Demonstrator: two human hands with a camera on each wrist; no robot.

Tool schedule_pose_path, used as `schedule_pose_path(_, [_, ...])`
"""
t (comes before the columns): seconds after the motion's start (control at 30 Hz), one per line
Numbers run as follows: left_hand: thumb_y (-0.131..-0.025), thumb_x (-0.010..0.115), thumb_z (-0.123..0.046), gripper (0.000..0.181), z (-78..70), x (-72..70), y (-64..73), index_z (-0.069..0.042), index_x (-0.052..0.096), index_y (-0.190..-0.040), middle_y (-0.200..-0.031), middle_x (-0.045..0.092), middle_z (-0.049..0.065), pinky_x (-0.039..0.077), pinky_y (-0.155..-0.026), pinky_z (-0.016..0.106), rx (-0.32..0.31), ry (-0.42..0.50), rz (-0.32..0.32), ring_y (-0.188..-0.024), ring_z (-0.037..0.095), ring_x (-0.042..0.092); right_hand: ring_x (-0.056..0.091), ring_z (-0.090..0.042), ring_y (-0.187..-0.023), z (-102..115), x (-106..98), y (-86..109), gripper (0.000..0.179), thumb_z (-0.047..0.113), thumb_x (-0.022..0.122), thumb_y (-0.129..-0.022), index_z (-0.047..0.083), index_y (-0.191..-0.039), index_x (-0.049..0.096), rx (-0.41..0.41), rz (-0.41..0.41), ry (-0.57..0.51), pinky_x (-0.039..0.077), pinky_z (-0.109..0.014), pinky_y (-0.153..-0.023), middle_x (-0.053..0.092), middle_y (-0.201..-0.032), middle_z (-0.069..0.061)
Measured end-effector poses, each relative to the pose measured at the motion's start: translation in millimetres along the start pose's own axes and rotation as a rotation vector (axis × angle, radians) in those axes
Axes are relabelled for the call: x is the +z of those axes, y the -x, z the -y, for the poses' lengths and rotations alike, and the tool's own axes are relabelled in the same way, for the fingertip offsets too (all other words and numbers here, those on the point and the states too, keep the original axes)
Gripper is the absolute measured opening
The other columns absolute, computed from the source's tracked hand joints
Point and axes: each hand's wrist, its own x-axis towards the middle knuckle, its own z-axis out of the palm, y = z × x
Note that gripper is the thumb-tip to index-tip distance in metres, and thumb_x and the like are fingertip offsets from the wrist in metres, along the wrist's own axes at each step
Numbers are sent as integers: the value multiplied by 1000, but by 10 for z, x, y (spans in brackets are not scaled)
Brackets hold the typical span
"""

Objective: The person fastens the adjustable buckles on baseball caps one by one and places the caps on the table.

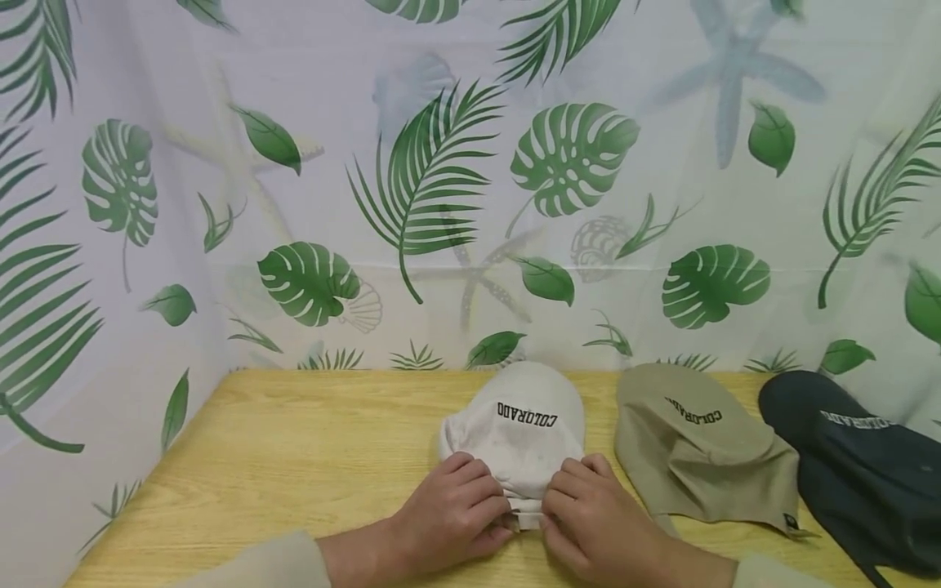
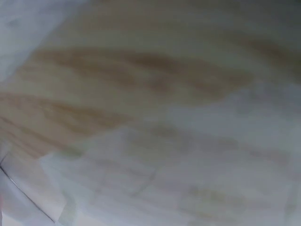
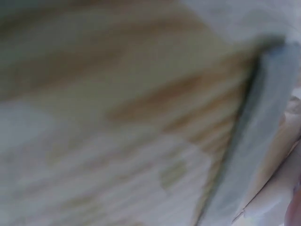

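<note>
A white cap (image 1: 525,433) with "COLORADO" in dark letters, upside down in the head view, lies centrally on the wooden table. My left hand (image 1: 459,506) grips its near left edge, fingers curled over the fabric. On the opposite side, my right hand (image 1: 595,514) holds the near right edge the same way. Between the hands, the near edge is bunched into folds, with a short pale band (image 1: 528,520) below. Both thumbs are lowest, close to the tabletop. The left wrist view is mostly blurred wood grain; a pale strip (image 3: 263,132) crosses the right wrist view.
Right of the white cap lies a beige cap (image 1: 698,457), its strap near my right wrist. A navy cap (image 1: 867,482) sits beyond it, overlapping its side. The wooden table (image 1: 294,441) meets a leaf-patterned cloth (image 1: 441,318) at the back and left.
</note>
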Motion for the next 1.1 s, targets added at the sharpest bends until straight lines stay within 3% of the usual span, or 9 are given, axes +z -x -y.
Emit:
schedule_pose_path(0.13, [-84, 71, -32, 12, -6, 7, 10, -20, 71, -83, -81, 65, -10, 46, -81, 27, -9, 3, 1, -80, 10, 58, 41, -5, -74, 22, -16, 42, 14, 24, 61, -89, 25, -76, 57, 43, 26, 25, 27, -25, -78, 49, -78, 14])
schedule_pose_path(0.37, [-84, 72, -32, 12, 21, -28, 48, -20, 72, -83, -80, 65, -11, 47, -80, 27, 0, -3, 18, -80, 10, 59, 47, -15, -74, 47, -41, -49, 25, 28, 47, -97, 19, -77, 59, -181, -7, 90, 34, -34, -75, 53, -78, 6])
schedule_pose_path(0.5, [-83, 71, -30, 11, 24, -34, 45, -19, 71, -82, -80, 65, -11, 47, -79, 27, 18, -10, 12, -79, 10, 59, 45, -15, -71, 62, -15, -81, 27, 28, 46, -99, 18, -77, 58, -215, 13, 119, 35, -34, -72, 51, -75, 6])
schedule_pose_path(0.6, [-85, 71, -31, 13, 27, -40, 37, -19, 71, -84, -82, 65, -10, 47, -80, 27, 18, -4, 26, -81, 10, 59, 46, -12, -73, 87, 5, -70, 25, 29, 49, -99, 19, -78, 58, -144, 18, 83, 34, -31, -73, 53, -78, 7])
schedule_pose_path(0.77, [-85, 71, -33, 14, 26, -33, 34, -18, 72, -84, -82, 66, -10, 46, -80, 27, 10, 7, 37, -81, 10, 59, 44, -4, -76, 136, -15, -48, 11, 28, 63, -92, 25, -82, 60, 59, 47, 7, 29, -25, -76, 52, -83, 15])
schedule_pose_path(1.0, [-86, 71, -33, 15, 13, -19, 34, -18, 72, -85, -83, 66, -9, 47, -81, 27, 23, 28, 32, -82, 10, 59, 41, 0, -76, 185, -56, -46, 15, 28, 73, -87, 30, -82, 59, 142, 81, 4, 26, -24, -74, 50, -81, 19])
schedule_pose_path(1.1, [-86, 71, -33, 15, -3, -14, 35, -18, 72, -85, -83, 66, -10, 47, -81, 27, 19, 23, 39, -82, 10, 59, 41, 2, -76, 225, -70, -55, 17, 28, 74, -86, 33, -80, 58, 241, 152, -30, 26, -24, -73, 49, -81, 22])
